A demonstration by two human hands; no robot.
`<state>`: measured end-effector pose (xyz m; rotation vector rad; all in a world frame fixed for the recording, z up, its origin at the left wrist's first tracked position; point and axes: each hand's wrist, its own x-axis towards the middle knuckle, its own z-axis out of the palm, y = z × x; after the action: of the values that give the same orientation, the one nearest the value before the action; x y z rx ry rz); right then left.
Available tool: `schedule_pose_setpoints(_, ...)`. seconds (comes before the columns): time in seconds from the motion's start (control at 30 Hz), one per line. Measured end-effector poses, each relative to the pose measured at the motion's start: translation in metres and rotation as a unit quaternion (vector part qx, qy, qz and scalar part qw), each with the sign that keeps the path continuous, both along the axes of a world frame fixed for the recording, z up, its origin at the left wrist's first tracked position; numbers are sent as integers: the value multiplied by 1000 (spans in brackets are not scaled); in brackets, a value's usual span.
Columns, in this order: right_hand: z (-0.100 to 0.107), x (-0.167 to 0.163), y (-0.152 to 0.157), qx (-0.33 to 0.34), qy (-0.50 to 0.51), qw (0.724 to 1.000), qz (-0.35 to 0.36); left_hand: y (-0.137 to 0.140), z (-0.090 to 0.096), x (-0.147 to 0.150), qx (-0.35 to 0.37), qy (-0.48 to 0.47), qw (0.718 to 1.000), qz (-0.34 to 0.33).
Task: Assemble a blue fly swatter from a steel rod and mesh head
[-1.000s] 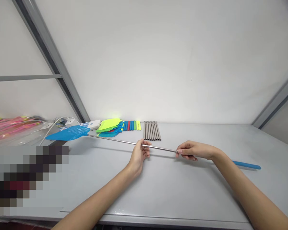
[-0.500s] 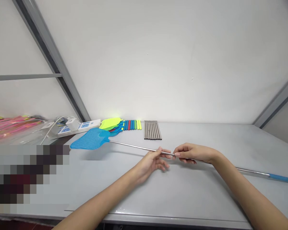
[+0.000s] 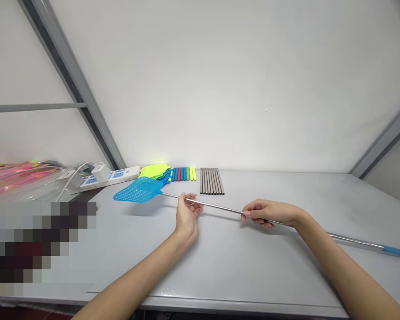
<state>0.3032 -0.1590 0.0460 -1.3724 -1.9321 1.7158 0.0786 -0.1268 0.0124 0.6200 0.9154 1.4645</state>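
A fly swatter with a blue mesh head [image 3: 138, 190], a thin metal rod [image 3: 220, 207] and a blue handle [image 3: 396, 252] stretches across the view, sloping down to the right. My left hand [image 3: 187, 218] grips the rod near the head, thumb above and fingers beneath. Farther along, around the rod's middle, my right hand [image 3: 262, 213] is closed on it from above. My right forearm and hand hide part of the rod. The handle's end is cut off by the frame's right edge.
Metal tubes [image 3: 211, 181] lie in a row at the back of the grey table [image 3: 240, 266]. Left of them are coloured grips [image 3: 183, 174] and stacked swatter heads [image 3: 153, 170]. A power strip [image 3: 123, 174] with plugs stands beside bagged pink items [image 3: 20, 178].
My left hand has slid left along the rod, away from my right hand and closer to the mesh head. The swatter has shifted slightly right. My right hand has barely moved.
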Motion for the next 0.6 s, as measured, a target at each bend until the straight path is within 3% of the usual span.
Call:
schedule_pose_setpoints(0.07,0,0,-1,-7,-6,1000,5,0,-2,1,26,15,999,-12)
schedule_pose_setpoints(0.17,0,-1,-1,-9,-18,1000,4,-5,-6,6,41,44,990,-128)
schedule_pose_setpoints(0.4,0,-6,-1,-24,11,999,47,-13,-7,9,-8,24,939,-343)
schedule_pose_setpoints(0.6,2,-9,-5,-29,-17,998,58,-15,-2,5,-31,4,899,-436)
